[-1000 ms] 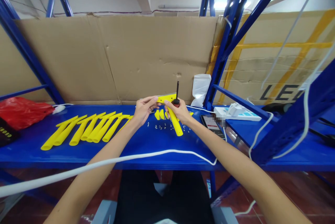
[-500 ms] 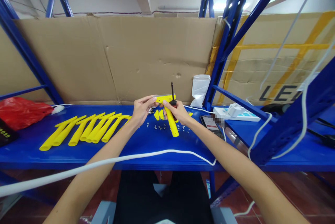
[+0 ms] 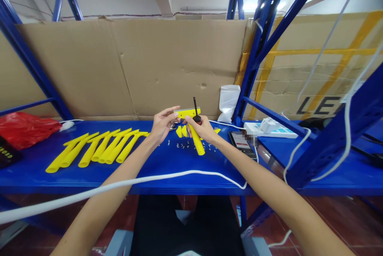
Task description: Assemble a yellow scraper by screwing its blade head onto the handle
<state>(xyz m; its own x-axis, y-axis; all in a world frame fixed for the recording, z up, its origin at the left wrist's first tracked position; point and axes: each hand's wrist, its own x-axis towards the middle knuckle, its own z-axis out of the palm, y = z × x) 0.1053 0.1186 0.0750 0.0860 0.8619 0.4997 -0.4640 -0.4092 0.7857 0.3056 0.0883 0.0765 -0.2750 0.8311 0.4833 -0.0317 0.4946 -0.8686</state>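
Note:
A yellow T-shaped scraper (image 3: 197, 140), with a thin greyish strip along the top edge of its head, is held up above the blue shelf. My left hand (image 3: 163, 125) pinches the left end of the head between thumb and fingers. Around the upper handle my right hand (image 3: 205, 128) is closed, its thumb near the joint with the head. That same hand also holds a screwdriver (image 3: 195, 106), its dark shaft pointing up past the head. Behind the hands lie small yellow pieces (image 3: 181, 131). Several tiny screw-like parts (image 3: 188, 145) are scattered on the shelf below.
Several similar yellow T-shaped pieces (image 3: 98, 148) lie in a row at left, near a red plastic bag (image 3: 26, 128). A phone (image 3: 241, 141), a white packet (image 3: 229, 103) and a power strip (image 3: 271, 129) are at right. A white cable (image 3: 149, 180) crosses in front.
The scraper's head and the screwdriver have shifted slightly left, and the screwdriver leans a little more to the left. A finger of my left hand has lifted. Both hands keep their hold.

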